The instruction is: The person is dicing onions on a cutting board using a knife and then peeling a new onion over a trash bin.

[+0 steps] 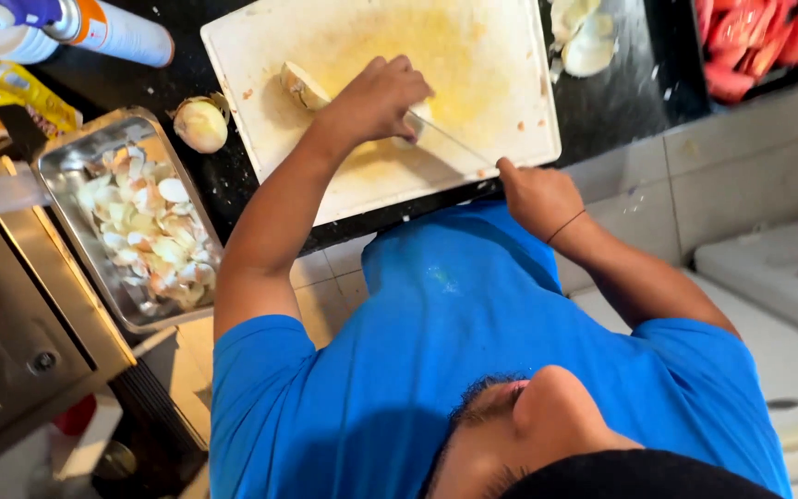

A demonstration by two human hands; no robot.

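Observation:
My left hand (pixel 376 97) presses down on a piece of onion on the white cutting board (pixel 501 55), which is stained yellow. My right hand (pixel 538 196) grips a knife (pixel 454 146) at the board's near edge. Its thin blade reaches up and left to the onion under my left fingers. A cut onion half (pixel 299 88) lies on the board just left of my left hand. A peeled whole onion (pixel 200 125) rests on the dark counter beside the board's left edge.
A steel tray (pixel 71 157) of chopped onion pieces sits at the left. A white canister (pixel 103 32) and a yellow packet (pixel 25 92) lie at the top left. Onion peels (pixel 584 37) and a container of red slices (pixel 750 42) are at the upper right.

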